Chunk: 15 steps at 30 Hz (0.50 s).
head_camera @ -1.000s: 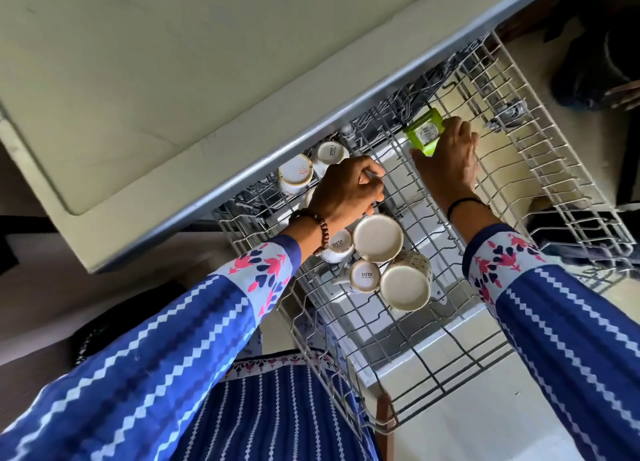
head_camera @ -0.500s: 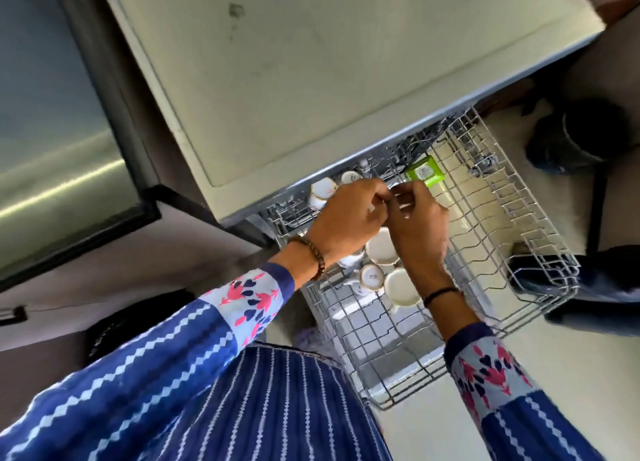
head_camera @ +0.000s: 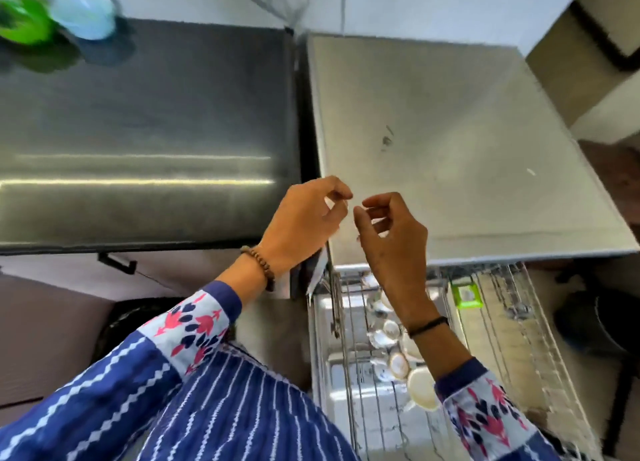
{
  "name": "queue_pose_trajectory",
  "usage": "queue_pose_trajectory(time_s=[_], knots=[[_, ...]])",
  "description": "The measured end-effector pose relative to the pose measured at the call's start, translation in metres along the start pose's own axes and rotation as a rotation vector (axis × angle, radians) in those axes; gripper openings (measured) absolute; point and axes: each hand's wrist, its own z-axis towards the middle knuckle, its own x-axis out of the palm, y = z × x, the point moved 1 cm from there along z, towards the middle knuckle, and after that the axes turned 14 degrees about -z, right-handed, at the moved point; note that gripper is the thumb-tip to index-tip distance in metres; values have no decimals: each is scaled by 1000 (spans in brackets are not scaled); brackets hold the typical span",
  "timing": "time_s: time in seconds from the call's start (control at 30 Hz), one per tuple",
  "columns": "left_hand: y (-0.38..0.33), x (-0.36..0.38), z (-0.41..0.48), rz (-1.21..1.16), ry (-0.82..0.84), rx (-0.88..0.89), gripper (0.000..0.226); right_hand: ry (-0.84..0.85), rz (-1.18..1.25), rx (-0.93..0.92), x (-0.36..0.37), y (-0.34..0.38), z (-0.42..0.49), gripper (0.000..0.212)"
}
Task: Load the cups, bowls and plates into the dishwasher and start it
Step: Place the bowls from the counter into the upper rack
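Far to my left a blurred green thing (head_camera: 24, 20) and a pale blue one (head_camera: 85, 15) sit on the dark steel counter (head_camera: 145, 114). My left grip (head_camera: 304, 225) is raised over the gap between counter and dishwasher (head_camera: 450, 142), thumb and forefinger closed in a pinch. It seems to hold a thin white strip (head_camera: 317, 275) that hangs down past my wrist. Just beside it, not touching, my right grip (head_camera: 391, 239) has its fingers curled with thumb and forefinger a little apart. I cannot tell whether anything small is between them.

The cups (head_camera: 421, 388) lie mouth down in the wire rack (head_camera: 540, 349), which stands pulled out from under the dishwasher top. They are below both grips and off to the right, directly under my right forearm, so the right grip is the nearer. A green tag (head_camera: 466, 296) is clipped to the rack near the machine. I see no plates or bowls in it. The rack's long axis runs from me towards the machine, so I judge any push to close it must go straight along that line.
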Motion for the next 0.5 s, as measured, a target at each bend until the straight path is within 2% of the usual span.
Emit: queue_pose_trajectory(time_s=[0.17, 0.5], knots=[[9, -80, 17, 49, -189, 23, 11, 58, -27, -175, 39, 68, 38, 15], [55, -232, 51, 64, -376, -20, 10, 158, -20, -355, 144, 193, 106, 9]])
